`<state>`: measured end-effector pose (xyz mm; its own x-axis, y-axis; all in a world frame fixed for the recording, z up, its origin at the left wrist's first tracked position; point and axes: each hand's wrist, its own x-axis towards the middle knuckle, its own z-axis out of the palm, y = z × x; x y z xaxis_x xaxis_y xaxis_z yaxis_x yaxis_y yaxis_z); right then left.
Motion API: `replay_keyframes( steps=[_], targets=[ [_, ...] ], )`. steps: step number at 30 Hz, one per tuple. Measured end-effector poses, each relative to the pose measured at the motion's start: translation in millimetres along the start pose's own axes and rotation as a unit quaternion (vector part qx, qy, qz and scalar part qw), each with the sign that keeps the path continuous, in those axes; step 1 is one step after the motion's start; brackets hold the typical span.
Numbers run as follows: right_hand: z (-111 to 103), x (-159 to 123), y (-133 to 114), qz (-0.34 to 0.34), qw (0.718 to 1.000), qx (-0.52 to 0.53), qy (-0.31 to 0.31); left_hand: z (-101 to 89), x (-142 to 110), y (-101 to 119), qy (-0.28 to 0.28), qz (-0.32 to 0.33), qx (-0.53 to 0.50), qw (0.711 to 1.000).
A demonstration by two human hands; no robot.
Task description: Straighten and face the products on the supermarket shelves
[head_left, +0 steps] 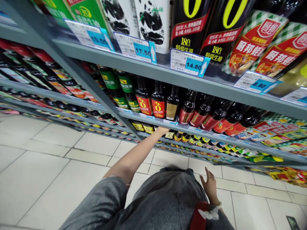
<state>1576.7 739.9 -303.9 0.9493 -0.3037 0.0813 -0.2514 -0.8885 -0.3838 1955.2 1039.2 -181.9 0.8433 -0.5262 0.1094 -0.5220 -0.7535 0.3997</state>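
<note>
My left arm stretches out to the shelves. My left hand (163, 130) reaches in beneath the edge of a middle shelf (201, 131), and its fingers are hidden there. Close by on that lower level stand dark bottles with yellow labels (148, 128) and a bottle with a pale label (169, 134). Just above the hand is a row of dark sauce bottles, among them a red-labelled bottle with a yellow zero (158, 108) and a bottle turned to show a gold label (171, 110). My right hand (210, 185) hangs low at my side with its fingers apart, holding nothing.
Along the upper shelf edge (115, 60) run price tags (189, 63). Larger soy sauce bottles (189, 32) and panda-print packs (153, 22) stand on it. A grey upright (72, 70) divides the shelving at left. Pale floor tiles (43, 182) lie below.
</note>
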Motion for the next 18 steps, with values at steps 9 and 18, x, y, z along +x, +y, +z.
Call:
replay_keyframes(
  steps=[9, 18],
  targets=[
    [12, 19, 4, -0.028, 0.999, -0.001, -0.031, 13.7, -18, 9, 0.022, -0.02, 0.006, 1.0],
    [12, 18, -5, -0.024, 0.995, -0.021, -0.092, 6.7, -99, -6, 0.101, 0.021, -0.003, 0.995]
  ],
)
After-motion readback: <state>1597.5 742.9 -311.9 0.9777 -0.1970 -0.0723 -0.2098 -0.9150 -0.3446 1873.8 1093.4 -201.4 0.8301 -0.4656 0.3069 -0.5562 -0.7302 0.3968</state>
